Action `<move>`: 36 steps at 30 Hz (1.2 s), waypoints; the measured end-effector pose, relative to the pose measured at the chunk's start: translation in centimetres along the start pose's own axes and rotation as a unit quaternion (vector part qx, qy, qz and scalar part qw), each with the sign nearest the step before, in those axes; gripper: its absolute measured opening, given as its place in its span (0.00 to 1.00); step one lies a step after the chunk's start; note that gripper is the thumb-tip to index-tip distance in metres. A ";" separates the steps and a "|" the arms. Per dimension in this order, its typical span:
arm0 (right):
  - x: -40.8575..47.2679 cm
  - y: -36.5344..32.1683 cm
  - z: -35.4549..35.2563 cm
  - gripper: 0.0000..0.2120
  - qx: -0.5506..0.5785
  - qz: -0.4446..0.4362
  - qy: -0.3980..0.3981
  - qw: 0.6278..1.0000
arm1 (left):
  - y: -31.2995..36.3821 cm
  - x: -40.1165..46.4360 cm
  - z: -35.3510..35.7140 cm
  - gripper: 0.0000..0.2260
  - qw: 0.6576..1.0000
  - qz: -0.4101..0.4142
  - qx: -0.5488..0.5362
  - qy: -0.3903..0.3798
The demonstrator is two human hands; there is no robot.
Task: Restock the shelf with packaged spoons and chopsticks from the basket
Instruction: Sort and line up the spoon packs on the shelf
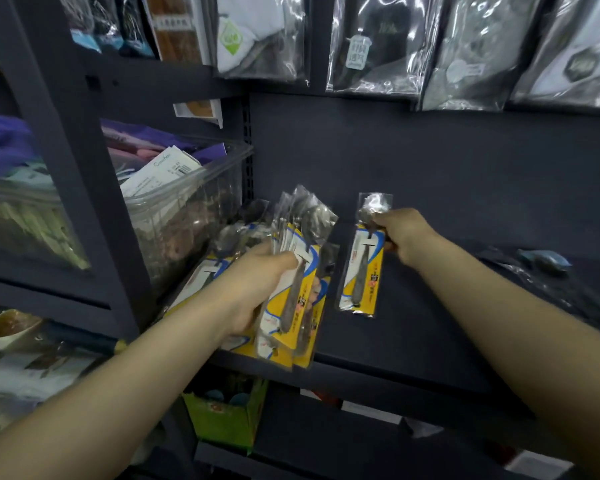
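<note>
At frame centre, the left hand [257, 289] grips a fanned bundle of packaged spoons [300, 271] above the dark shelf [413, 341]. Just right of it, the right hand [400, 233] pinches a single spoon packet [362, 265] near its top, hanging against the back panel [430, 161].

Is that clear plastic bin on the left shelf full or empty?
Full. The clear bin is heaped past its rim with purple fabric and a white card; more dark contents show through its wall.

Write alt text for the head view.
A person's right hand holds one packaged spoon against a dark shelf, while the left hand grips a bundle of spoon packs. Bagged goods hang above.
</note>
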State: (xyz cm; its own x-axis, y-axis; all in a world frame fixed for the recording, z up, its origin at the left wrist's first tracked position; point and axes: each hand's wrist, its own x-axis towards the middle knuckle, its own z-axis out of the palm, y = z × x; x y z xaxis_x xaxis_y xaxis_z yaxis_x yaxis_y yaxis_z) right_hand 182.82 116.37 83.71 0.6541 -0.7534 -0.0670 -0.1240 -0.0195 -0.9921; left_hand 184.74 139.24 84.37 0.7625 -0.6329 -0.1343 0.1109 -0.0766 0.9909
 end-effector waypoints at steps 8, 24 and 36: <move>5.3 1.3 1.6 0.12 -0.161 0.047 -0.013 0.986 | -0.3 0.4 -1.1 0.08 0.999 0.011 -0.042 -0.001; -3.3 -1.5 2.1 0.09 -0.076 -0.072 -0.189 0.976 | -1.0 1.4 0.2 0.07 0.997 0.015 -0.060 0.035; -2.6 1.2 -2.0 0.08 -0.142 0.019 -0.103 0.984 | -2.4 0.3 0.4 0.11 0.991 -0.050 -0.126 -0.006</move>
State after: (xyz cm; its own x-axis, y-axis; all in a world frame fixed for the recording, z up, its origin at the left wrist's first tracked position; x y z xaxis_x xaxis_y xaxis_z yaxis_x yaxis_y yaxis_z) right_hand 179.50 116.97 82.88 0.7791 -0.6082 -0.1521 -0.3356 -0.1997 -0.9206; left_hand 184.41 138.95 81.93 0.7318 -0.6418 -0.2294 0.3417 0.0542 0.9383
